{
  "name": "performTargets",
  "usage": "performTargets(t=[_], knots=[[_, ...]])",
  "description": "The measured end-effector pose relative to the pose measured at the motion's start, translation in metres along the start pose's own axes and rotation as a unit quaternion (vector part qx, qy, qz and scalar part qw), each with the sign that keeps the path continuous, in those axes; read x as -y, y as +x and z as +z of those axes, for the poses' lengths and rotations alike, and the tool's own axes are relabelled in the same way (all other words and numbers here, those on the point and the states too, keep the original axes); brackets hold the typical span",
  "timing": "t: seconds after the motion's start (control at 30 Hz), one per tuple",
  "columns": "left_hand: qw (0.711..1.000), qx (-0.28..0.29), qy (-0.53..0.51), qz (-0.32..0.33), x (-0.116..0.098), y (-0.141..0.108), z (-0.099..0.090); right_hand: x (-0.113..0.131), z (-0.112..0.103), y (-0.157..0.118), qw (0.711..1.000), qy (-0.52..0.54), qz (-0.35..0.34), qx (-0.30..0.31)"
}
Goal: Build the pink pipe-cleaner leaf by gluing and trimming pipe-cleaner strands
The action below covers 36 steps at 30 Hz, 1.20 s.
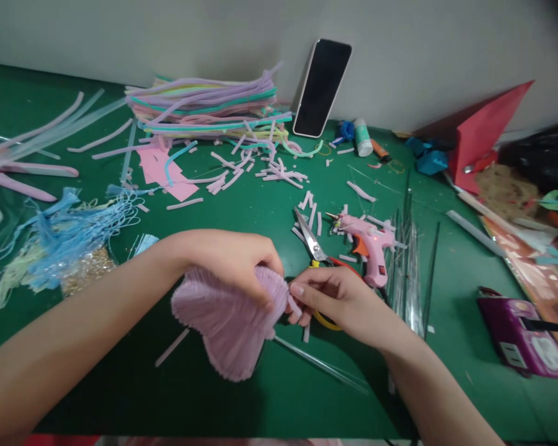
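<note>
My left hand (242,263) is closed over the top of a pale purple, ridged craft piece (230,322) that looks made of pipe cleaners laid side by side. At the piece's right edge, my right hand (332,297) pinches a short purple pipe cleaner piece (294,305). A clear stick (316,361) runs out from under the craft piece toward the lower right. Just beyond my right hand lie scissors (312,238) with open blades, their handles partly hidden by the hand. A pink hot glue gun (369,244) rests to the right of them.
A bundle of pastel pipe cleaners (204,105) lies at the back, with cut bits (279,170) scattered before it. A phone (323,87) leans on the wall. Blue tassels (74,229) are at left. Clear sticks (411,272) and a purple box-like pouch (521,334) lie at right.
</note>
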<state>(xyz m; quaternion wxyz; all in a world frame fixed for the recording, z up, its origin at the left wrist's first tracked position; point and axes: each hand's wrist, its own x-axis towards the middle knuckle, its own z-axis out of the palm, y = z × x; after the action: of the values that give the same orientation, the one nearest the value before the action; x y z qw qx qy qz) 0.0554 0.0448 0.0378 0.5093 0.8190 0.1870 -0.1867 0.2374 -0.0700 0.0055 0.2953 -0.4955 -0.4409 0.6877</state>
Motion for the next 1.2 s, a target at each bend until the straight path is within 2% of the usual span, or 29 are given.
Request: performTargets(t=[0.23, 0.4, 0.6, 0.83, 0.9, 1.07, 1.2], knots=[[0.995, -0.04, -0.061, -0.071, -0.001, 0.003, 0.008, 0.002, 0.004, 0.003, 0.996, 0.065, 0.025, -0.049], [0.993, -0.051, -0.081, -0.067, -0.003, 0.005, 0.01, 0.004, 0.002, 0.001, 0.998, 0.012, 0.006, -0.066], [0.993, -0.045, -0.089, -0.063, -0.003, 0.007, 0.011, 0.006, 0.001, 0.001, 0.998, -0.027, 0.009, -0.056], [0.996, -0.027, -0.07, -0.049, -0.001, 0.006, 0.007, 0.006, 0.013, 0.005, 0.991, -0.061, -0.034, -0.118], [0.996, -0.021, -0.075, -0.044, 0.0, 0.005, 0.006, 0.007, 0.011, 0.003, 0.991, -0.067, -0.033, -0.111], [0.996, -0.011, -0.07, -0.045, 0.0, 0.002, 0.005, 0.011, 0.0, -0.003, 0.991, -0.127, -0.009, -0.036], [0.997, -0.003, -0.072, -0.037, 0.0, 0.001, 0.005, 0.012, -0.004, -0.006, 0.988, -0.149, 0.015, -0.022]])
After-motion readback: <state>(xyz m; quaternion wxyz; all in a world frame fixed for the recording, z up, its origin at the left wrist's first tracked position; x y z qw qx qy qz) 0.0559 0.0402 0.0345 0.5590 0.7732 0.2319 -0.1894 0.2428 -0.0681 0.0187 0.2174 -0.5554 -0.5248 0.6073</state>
